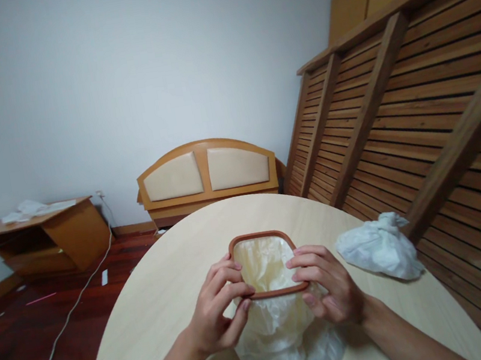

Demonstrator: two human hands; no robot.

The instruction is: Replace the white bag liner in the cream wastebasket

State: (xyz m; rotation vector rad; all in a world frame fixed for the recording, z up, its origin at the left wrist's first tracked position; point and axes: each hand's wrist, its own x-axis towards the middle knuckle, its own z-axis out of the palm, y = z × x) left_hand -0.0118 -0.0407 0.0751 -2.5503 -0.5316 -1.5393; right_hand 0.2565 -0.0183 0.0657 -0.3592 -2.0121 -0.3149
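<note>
A small bin with a rounded brown rim (271, 294) stands on the round table before me. A thin, translucent white plastic bag (276, 332) lines its inside and hangs over the outside in loose folds, spreading onto the tabletop at the front. My left hand (223, 301) grips the left side of the rim, fingers over the edge and thumb below. On the opposite side my right hand (328, 285) pinches the rim, fingertips reaching inside. The bin's outer walls are hidden by the bag.
A knotted white plastic bag (379, 248) lies on the pale round table (158, 296) to the right. Wooden slatted panels (448, 110) lean beyond it. Behind stands a headboard (205, 170). At left are a low wooden cabinet (76, 236) and a white cable (68, 320) on the floor.
</note>
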